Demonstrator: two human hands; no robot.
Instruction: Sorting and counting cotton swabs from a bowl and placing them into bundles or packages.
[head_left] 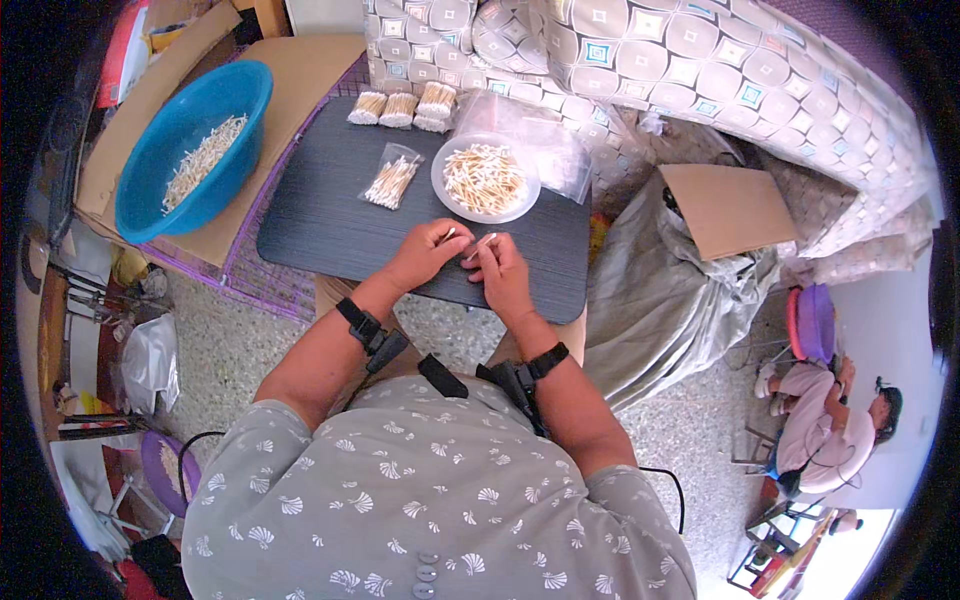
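Observation:
My left hand [428, 254] is closed, with a cotton swab [448, 235] showing at its fingertips. Close beside it, my right hand [503, 276] pinches another cotton swab [484, 244]. Both hands are over the near part of a dark tabletop [330, 215]. Just beyond them stands a white bowl [438, 188] heaped with loose swabs [483, 178]. Left of the bowl lies a clear bag [392, 178] partly filled with swabs. Filled packs of swabs [399, 108] are stacked at the far edge, and flat clear plastic bags [548, 160] lie to the right of the bowl.
A blue basin [250, 95] with more swabs rests on cardboard [310, 62] to the left. Patterned fabric [680, 55] fills the far side. On the right, a cardboard piece [728, 210] tops a covered pile [670, 300]. Another person [830, 425] sits at far right.

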